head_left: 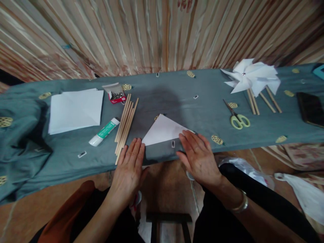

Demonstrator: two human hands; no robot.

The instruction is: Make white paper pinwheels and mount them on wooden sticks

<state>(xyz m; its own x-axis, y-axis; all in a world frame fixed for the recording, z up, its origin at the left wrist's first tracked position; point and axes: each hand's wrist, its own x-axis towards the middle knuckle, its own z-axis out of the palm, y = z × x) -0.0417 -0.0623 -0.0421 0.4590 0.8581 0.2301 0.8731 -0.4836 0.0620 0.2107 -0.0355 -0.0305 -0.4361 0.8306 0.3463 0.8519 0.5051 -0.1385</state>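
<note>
A sheet of white paper (164, 130), folded into a triangle, lies on the cloth-covered table with its long edge toward me. At its left corner is my left hand (131, 160), fingers stretched out flat, the tips at the paper's edge and close to the wooden sticks (126, 125). My right hand (198, 155) rests flat over the right corner, covering part of it, its fingers extended and the thumb apart. Neither hand grips anything.
Left of the sticks are a glue tube (104, 132), a red box of metal pins (116, 94) and a stack of white paper (76, 111). To the right lie green-handled scissors (238, 119), paper pinwheels (253, 77) on sticks and a dark phone (310, 108). A curtain (152, 33) hangs behind.
</note>
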